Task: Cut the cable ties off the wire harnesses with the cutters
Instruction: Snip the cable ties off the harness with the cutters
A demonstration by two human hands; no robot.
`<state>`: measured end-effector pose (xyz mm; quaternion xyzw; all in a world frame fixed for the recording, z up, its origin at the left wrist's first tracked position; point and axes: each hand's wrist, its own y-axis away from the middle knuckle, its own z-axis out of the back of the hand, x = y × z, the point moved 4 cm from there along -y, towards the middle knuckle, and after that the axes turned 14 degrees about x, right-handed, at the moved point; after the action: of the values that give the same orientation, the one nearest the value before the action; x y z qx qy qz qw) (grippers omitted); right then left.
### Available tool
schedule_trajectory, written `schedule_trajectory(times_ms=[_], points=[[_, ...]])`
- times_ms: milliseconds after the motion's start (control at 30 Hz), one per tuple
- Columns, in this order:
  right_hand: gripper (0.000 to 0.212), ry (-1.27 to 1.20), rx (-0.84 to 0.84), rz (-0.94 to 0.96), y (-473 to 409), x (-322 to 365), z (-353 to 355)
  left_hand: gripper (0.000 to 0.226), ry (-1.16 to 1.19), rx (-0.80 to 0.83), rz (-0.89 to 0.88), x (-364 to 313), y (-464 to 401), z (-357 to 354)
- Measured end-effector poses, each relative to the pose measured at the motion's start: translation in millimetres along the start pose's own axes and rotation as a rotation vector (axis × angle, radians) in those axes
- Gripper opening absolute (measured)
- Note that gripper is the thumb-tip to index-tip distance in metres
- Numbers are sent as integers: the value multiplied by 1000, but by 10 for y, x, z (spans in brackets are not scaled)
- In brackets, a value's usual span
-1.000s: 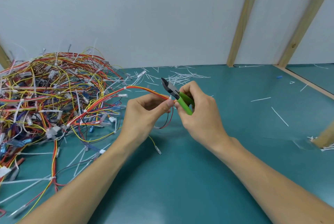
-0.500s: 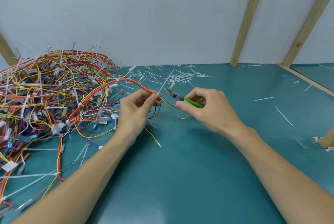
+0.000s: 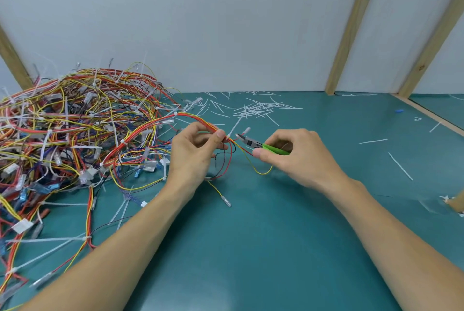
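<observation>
Green-handled cutters (image 3: pixel 261 145) gripped in right hand (image 3: pixel 298 157), lying near-level, tips pointing left, left hand (image 3: pixel 193 157) fingers pinching wire harness (image 3: pixel 200 123)

We find no text, label, brand, number or sign that can be read anywhere in this view (the white tags and connector housings in the wire pile are too small and blurred to show any print).
</observation>
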<state>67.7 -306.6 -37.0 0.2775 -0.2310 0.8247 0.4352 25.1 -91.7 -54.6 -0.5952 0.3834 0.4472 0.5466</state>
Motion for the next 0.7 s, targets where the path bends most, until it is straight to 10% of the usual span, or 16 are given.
schedule_trajectory(times_ms=[700], points=[[39, 84, -116, 87, 32, 72, 62, 7, -43, 56, -107, -87, 6, -25]])
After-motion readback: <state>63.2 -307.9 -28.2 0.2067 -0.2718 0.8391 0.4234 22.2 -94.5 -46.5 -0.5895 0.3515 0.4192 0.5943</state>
